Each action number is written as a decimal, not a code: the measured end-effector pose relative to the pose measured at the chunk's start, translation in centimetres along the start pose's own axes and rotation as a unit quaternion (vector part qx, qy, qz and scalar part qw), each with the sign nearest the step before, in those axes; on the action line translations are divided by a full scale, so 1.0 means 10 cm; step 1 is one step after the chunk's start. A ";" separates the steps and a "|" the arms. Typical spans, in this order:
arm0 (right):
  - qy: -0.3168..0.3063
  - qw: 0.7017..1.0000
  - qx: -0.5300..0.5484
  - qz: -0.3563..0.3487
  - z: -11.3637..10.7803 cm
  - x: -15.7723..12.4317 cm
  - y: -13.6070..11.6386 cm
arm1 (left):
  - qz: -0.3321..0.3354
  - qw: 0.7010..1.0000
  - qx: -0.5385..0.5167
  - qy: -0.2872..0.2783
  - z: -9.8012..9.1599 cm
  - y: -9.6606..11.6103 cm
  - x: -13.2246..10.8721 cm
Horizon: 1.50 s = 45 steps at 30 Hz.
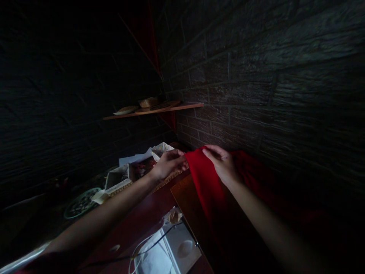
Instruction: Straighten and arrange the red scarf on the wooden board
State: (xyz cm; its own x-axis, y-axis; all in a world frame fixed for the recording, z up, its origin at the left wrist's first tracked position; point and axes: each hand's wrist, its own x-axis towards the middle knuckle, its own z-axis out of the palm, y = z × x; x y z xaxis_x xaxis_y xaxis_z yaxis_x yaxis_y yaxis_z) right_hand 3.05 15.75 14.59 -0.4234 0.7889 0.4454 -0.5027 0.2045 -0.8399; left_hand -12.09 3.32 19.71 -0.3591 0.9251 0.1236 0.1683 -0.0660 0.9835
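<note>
The red cloth [205, 182] drapes across the right side of the tabletop [185, 198], beside the brick wall. The left hand [168, 164] pinches its far left corner. The right hand [224, 163] lies over the same edge nearby, its grip too dim to tell. Holding that edge level and taut between the 2 hands should prevent sagging.

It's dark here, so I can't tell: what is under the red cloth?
The red cloth, pinched by the left hand and right hand, drapes over a wooden board. Whatever else lies beneath its folds is covered.
</note>
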 end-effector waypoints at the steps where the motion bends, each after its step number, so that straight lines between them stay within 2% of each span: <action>1: 0.004 1.000 -0.001 -0.014 0.00 0.01 -0.02 | -0.029 0.999 -0.031 -0.008 0.03 0.00 -0.01; 4: 0.019 0.998 -0.016 -0.054 0.03 0.00 -0.10 | -0.095 0.986 -0.139 0.004 0.12 0.03 -0.02; 7: 0.032 0.996 -0.032 -0.078 0.05 -0.03 -0.16 | -0.166 0.957 -0.237 0.026 0.19 0.11 -0.03; 10: 0.040 0.995 -0.030 -0.084 0.06 -0.06 -0.19 | -0.206 0.934 -0.292 0.010 0.26 0.18 -0.04; 17: 0.034 0.995 -0.060 -0.067 -0.02 -0.09 -0.20 | -0.196 0.938 -0.281 0.057 0.44 0.16 -0.02; 22: 0.063 0.992 -0.096 -0.059 -0.13 -0.09 -0.30 | -0.175 0.946 -0.266 0.062 0.45 0.20 -0.05; 28: -0.032 0.997 -0.072 -0.022 -0.19 -0.08 -0.46 | -0.150 0.958 -0.233 0.068 0.46 0.20 -0.08; 34: -0.082 0.991 -0.103 -0.006 -0.20 0.01 -0.50 | -0.101 0.968 -0.226 0.041 0.47 0.14 -0.06; 39: -0.143 0.983 -0.071 0.091 -0.23 0.08 -0.56 | -0.096 0.968 -0.228 0.042 0.49 0.14 -0.06; 43: -0.173 0.967 -0.109 0.149 -0.32 0.07 -0.58 | -0.115 0.961 -0.249 0.034 0.52 0.20 -0.10; 45: -0.168 0.963 -0.142 0.158 -0.39 0.05 -0.57 | -0.134 0.957 -0.254 0.040 0.52 0.22 -0.13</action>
State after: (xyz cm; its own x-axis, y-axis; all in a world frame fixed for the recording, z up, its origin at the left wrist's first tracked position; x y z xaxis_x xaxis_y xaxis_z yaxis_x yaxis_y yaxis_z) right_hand 8.63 17.24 18.42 -0.7651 0.6154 0.1893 -0.1034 0.1728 -0.9795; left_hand -6.47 3.96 21.04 -0.3990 0.9040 -0.1533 -0.4008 -0.0216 0.9159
